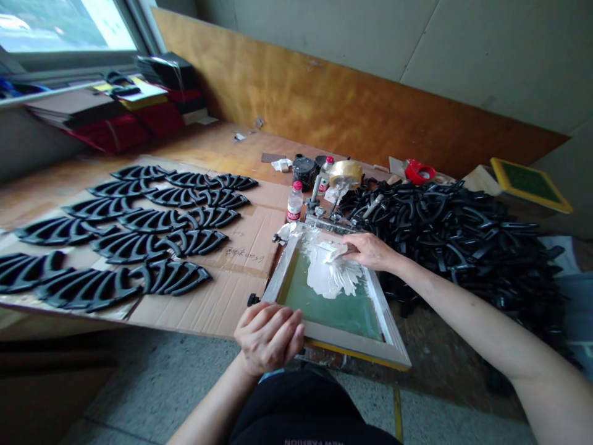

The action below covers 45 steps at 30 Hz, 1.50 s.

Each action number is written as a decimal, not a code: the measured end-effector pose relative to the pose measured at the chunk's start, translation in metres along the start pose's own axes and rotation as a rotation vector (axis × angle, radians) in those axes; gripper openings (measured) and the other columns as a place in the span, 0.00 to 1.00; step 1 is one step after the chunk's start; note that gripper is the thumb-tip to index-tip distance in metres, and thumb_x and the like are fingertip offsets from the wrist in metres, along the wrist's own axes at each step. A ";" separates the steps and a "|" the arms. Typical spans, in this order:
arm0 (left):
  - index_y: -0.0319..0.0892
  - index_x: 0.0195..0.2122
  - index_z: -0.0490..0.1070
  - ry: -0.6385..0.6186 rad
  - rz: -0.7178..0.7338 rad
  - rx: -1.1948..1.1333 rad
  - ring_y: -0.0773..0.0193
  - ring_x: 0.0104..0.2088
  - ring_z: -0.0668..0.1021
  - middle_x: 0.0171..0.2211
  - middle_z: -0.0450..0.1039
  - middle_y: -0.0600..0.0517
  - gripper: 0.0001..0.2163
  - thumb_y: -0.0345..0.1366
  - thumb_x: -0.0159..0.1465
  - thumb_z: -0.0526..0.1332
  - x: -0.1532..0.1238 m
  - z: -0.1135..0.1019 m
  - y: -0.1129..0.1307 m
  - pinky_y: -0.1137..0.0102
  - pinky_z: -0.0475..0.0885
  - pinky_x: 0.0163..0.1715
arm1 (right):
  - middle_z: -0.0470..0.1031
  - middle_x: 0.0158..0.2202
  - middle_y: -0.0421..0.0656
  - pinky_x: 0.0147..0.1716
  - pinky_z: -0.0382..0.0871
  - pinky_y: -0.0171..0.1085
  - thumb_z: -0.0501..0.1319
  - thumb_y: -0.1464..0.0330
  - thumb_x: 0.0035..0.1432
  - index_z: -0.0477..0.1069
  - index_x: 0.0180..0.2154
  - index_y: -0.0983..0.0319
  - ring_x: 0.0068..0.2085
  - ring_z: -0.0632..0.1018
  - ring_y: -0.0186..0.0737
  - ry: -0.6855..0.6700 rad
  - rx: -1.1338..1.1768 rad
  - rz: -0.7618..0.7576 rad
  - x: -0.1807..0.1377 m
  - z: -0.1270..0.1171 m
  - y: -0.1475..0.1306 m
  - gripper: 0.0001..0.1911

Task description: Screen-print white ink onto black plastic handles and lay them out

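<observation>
A screen-printing frame (393, 337) lies in front of me, its green mesh (338, 315) partly covered with thick white ink (327, 275). The fingers of my left hand (269, 334) are curled closed at the frame's near left corner, which they hide. Near the far side of the mesh, my right hand (370, 250) grips a small squeegee (336, 250) smeared with white ink. Ink surrounds the squeegee's lower part and hides its edge. Behind the frame is a metal hinge clamp (331, 224).
Rows of black wing-shaped pieces (171, 244) lie on cardboard (250, 247) at left. Black pieces (445, 235) are heaped at right. Beyond the frame stand a red-capped bottle (295, 203), a black tub (304, 172) and a tape roll (345, 173). Another yellow-edged screen (532, 185) sits far right.
</observation>
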<state>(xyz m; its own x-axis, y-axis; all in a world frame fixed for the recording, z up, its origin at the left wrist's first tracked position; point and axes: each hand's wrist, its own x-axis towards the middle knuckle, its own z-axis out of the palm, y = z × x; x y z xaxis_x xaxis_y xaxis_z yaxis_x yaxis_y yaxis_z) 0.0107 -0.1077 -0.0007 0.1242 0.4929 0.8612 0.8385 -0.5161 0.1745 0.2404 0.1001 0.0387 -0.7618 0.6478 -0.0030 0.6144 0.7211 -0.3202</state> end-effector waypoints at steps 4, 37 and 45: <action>0.41 0.34 0.74 -0.010 0.003 0.006 0.66 0.26 0.78 0.25 0.78 0.54 0.04 0.31 0.61 0.59 -0.001 0.000 0.000 0.68 0.68 0.35 | 0.77 0.34 0.40 0.33 0.61 0.33 0.66 0.69 0.55 0.72 0.34 0.59 0.35 0.76 0.40 0.031 -0.045 0.037 -0.016 -0.009 -0.015 0.04; 0.40 0.33 0.75 -0.040 -0.039 -0.035 0.67 0.26 0.77 0.24 0.78 0.54 0.04 0.29 0.60 0.60 -0.003 0.000 0.001 0.69 0.68 0.35 | 0.73 0.31 0.39 0.31 0.62 0.32 0.61 0.77 0.56 0.73 0.33 0.60 0.31 0.73 0.36 0.186 0.149 0.122 -0.040 0.020 0.022 0.06; 0.41 0.33 0.76 -0.037 -0.017 -0.026 0.67 0.27 0.78 0.24 0.78 0.54 0.05 0.29 0.59 0.60 0.001 0.000 -0.001 0.68 0.68 0.35 | 0.78 0.39 0.43 0.38 0.65 0.35 0.66 0.70 0.56 0.73 0.40 0.60 0.39 0.77 0.40 0.251 0.052 0.118 0.003 0.029 -0.017 0.08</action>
<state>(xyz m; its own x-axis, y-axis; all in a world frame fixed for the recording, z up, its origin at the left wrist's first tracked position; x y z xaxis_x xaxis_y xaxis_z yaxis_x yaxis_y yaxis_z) 0.0096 -0.1070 -0.0002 0.1297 0.5275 0.8396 0.8268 -0.5249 0.2021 0.2214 0.0826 0.0165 -0.6069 0.7717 0.1900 0.6794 0.6278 -0.3797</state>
